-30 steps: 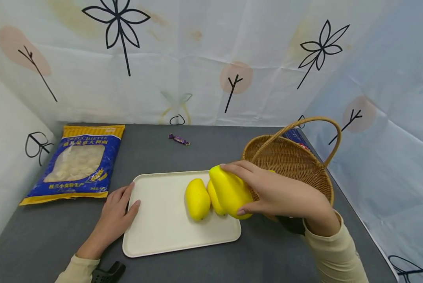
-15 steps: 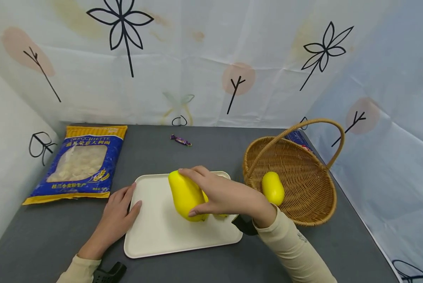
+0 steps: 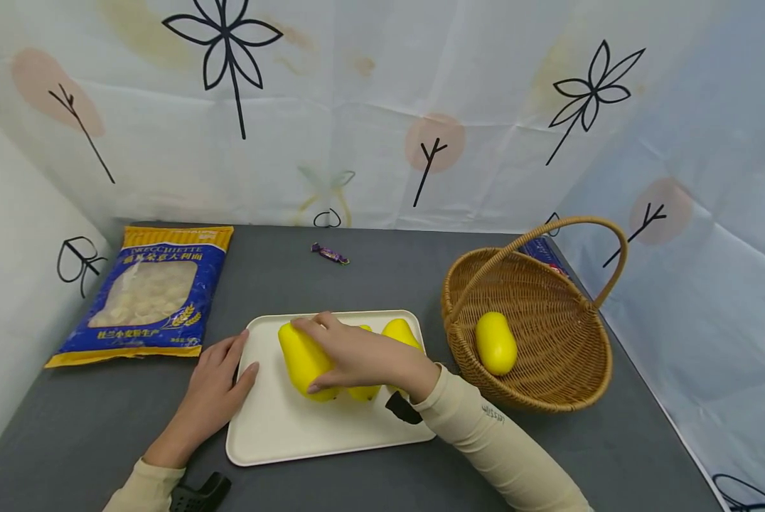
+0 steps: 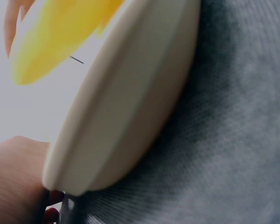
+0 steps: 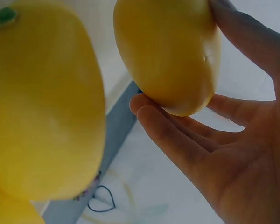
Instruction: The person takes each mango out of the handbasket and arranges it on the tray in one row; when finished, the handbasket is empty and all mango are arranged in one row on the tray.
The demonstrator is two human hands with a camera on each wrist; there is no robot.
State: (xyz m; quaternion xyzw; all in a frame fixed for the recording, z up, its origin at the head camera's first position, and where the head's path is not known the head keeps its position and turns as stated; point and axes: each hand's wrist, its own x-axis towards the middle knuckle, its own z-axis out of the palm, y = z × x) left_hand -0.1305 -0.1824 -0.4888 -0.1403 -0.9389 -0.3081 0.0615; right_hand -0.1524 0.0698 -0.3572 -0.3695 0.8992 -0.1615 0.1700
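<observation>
My right hand (image 3: 363, 355) grips a yellow papaya (image 3: 302, 363) over the left half of a cream rectangular tray (image 3: 280, 434); in the right wrist view its fingers and thumb curl round the lower part of the fruit. Two more yellow papayas lie on the tray, one (image 3: 400, 331) at its far right and one (image 3: 365, 392) mostly hidden under my right hand. A green stem tip shows on a papaya (image 5: 42, 107) in the right wrist view. My left hand (image 3: 212, 384) holds the tray's left rim, thumb over the inside and fingers along the outer edge.
Right of the tray stands a wicker basket (image 3: 555, 348) with a tall handle and one yellow papaya (image 3: 495, 343) inside. A blue and yellow pasta bag (image 3: 146, 291) lies at the left. A purple wrapped candy (image 3: 330, 254) is behind the tray; a blue package (image 3: 539, 250) sits behind the basket.
My right hand has carried the papaya left, from near the basket to over the tray's left half. The papaya in the basket has come into clear view. My left hand stays at the rim.
</observation>
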